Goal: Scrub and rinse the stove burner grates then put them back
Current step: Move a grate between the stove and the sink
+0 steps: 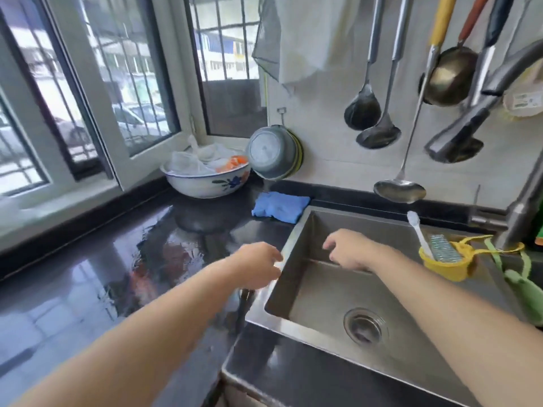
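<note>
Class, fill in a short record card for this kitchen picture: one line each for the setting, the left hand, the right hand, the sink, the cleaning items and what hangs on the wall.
setting: dark wet countertop by a window
left hand: at the sink's left rim, fingers curled; a dark object shows below it, grip unclear
right hand: over the basin, fingers loosely curled, holding nothing
sink: steel, no grates inside
cleaning items: blue cloth behind sink; yellow holder with toothbrush
wall: ladles hanging
</note>
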Available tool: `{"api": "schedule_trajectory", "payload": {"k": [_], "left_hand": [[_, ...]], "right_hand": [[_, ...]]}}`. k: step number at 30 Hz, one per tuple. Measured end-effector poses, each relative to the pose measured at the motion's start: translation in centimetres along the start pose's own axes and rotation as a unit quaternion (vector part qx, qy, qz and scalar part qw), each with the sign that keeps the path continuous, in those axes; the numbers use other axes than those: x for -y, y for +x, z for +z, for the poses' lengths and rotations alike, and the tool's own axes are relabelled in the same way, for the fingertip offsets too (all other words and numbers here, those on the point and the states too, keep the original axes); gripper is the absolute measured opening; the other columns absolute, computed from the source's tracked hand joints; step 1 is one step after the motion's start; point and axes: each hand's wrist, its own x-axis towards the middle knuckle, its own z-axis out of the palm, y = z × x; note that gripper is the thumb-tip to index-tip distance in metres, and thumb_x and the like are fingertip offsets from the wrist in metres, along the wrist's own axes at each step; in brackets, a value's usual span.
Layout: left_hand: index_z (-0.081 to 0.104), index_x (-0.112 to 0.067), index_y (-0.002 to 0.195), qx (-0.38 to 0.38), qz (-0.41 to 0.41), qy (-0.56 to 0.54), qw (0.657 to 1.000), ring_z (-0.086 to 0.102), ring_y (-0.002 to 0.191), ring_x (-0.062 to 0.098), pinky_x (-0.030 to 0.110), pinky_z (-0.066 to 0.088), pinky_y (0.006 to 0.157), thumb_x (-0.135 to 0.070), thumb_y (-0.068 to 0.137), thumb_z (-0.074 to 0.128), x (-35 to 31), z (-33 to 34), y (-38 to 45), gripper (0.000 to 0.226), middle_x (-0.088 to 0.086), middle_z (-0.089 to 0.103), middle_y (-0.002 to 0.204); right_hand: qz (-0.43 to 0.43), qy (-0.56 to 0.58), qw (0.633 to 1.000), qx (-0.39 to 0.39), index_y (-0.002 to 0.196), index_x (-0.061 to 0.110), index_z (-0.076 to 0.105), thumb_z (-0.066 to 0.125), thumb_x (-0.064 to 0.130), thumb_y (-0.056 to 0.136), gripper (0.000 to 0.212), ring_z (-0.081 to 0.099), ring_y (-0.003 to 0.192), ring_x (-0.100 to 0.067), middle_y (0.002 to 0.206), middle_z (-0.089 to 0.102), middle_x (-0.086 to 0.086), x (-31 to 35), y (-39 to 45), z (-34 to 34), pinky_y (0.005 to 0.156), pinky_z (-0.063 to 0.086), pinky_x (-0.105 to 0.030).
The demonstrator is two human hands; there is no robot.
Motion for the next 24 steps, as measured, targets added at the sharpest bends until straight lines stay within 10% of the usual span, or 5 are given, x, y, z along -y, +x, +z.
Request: {"api": "schedule_trajectory", "payload": {"k": [8,12,16,19,24], "left_hand": [[0.067,-0.028,0.129,-0.056,-0.086,-0.049,0.994,0.060,0.123,0.020,0.031,0.046,0.105,-0.030,0.096,0.056,12.4,-2.2,4.6,0.035,-0.004,0.066,0.134],[0.068,-0.027,0.129,-0.070,-0.090,-0.076,0.991,0.061,0.122,0.019,0.028,0.046,0.103,-0.028,0.097,0.057,14.8,-2.7,5.5,0.034,-0.004,0.066,0.133],[0.051,-0.027,0.145,-0.126,-0.025,-0.192,0.973,0.058,0.122,0.012,0.019,0.043,0.100,-0.034,0.095,0.064,12.4,-1.8,6.1,0.052,-0.006,0.053,0.142],[0.023,-0.034,0.158,-0.170,0.060,-0.329,0.927,0.035,0.134,0.001,0.016,0.030,0.107,-0.041,0.092,0.071,7.5,-1.9,4.9,0.082,-0.008,0.022,0.153],[0.042,-0.023,0.150,-0.169,0.220,-0.507,0.816,0.054,0.130,-0.001,0.022,0.040,0.110,-0.017,0.104,0.058,1.1,-3.2,0.2,0.050,-0.010,0.059,0.143]], "right_hand": [[0.032,-0.139,0.989,-0.044,0.149,0.013,0.042,0.048,0.025,0.102,0.049,0.047,0.133,-0.032,0.148,0.047,-0.009,6.1,20.4,1.2,0.106,0.043,-0.039],[0.049,-0.120,0.983,-0.126,0.130,0.018,0.061,0.060,0.035,0.096,0.039,0.056,0.119,-0.030,0.133,0.058,-0.011,6.6,22.0,1.2,0.092,0.051,-0.034],[-0.050,0.156,0.971,-0.172,0.083,0.011,0.057,0.045,0.031,0.102,0.030,0.055,0.081,-0.025,0.085,0.061,-0.009,8.7,18.2,-2.4,0.067,0.041,-0.033],[-0.120,0.373,0.907,-0.154,0.082,0.014,0.063,0.052,0.043,0.098,0.035,0.061,0.074,-0.020,0.080,0.065,-0.009,10.6,11.2,-4.9,0.069,0.053,-0.039],[-0.173,0.574,0.799,-0.050,0.099,0.015,0.066,0.052,0.039,0.103,0.028,0.070,0.073,-0.015,0.083,0.073,-0.004,10.8,-0.7,-6.0,0.059,0.054,-0.025]]}}
